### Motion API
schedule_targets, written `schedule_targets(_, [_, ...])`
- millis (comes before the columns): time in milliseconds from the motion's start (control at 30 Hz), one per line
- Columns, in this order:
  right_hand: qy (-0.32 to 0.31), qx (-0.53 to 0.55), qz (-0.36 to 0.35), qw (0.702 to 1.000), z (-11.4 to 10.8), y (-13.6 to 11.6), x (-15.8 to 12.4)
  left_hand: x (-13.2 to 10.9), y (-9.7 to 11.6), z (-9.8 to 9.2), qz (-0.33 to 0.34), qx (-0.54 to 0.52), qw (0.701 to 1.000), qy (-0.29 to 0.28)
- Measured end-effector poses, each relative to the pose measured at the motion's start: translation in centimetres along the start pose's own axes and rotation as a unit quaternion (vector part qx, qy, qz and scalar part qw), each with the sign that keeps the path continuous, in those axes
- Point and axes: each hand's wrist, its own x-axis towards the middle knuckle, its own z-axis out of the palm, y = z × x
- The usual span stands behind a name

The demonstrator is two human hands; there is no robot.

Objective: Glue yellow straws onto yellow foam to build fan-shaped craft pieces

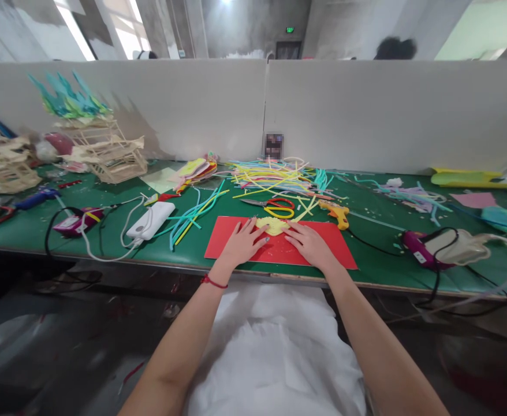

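Grip is unclenched on both sides, left hand (245, 241) and right hand (309, 242) palm down with fingers spread. Under them, on the green counter (379, 208), lies the red board (219, 236), long from side to side. Toward the middle of its far edge sits the yellow piece (273, 226), also wider across than deep, between the hands, fingertips of each at its ends, so neither hand is clearly nearer
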Motion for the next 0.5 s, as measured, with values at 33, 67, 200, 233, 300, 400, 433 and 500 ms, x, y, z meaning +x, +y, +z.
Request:
schedule_targets(33, [-0.004, 0.0, 0.001, 1.0, -0.1, 0.0, 0.0, 0.0, -0.1, 0.0, 0.002, 0.008, 1.0, 0.0])
schedule_targets(67, [-0.009, 0.0, 0.003, 1.0, -0.1, -0.1, 0.0, 0.0, -0.1, 0.1, 0.004, 0.011, 1.0, 0.002])
schedule_targets(200, [-0.021, 0.015, 0.012, 1.0, -0.4, -0.6, 0.1, 0.0, -0.3, 0.1, 0.009, 0.005, 1.0, 0.004])
schedule_targets(233, [-0.021, 0.024, 0.015, 0.999, -0.5, -0.7, 0.1, 0.0, -0.3, 0.1, 0.01, 0.005, 1.0, 0.001])
schedule_targets(300, [-0.019, 0.05, 0.024, 0.998, -0.7, -0.9, 0.1, 0.1, -0.4, 0.1, 0.011, 0.006, 1.0, -0.006])
schedule_targets(400, [0.008, 0.127, 0.058, 0.99, -1.6, 0.0, 0.2, 0.1, -0.5, 0.2, 0.011, 0.005, 1.0, -0.004])
schedule_targets(433, [0.032, 0.154, 0.078, 0.984, -2.0, 0.8, 0.3, 0.2, -0.6, 0.2, 0.011, 0.004, 1.0, -0.002])
schedule_targets(500, [0.12, 0.184, 0.148, 0.964, -3.1, 2.8, 0.6, 0.2, -0.6, 0.3, 0.013, 0.003, 1.0, 0.002])
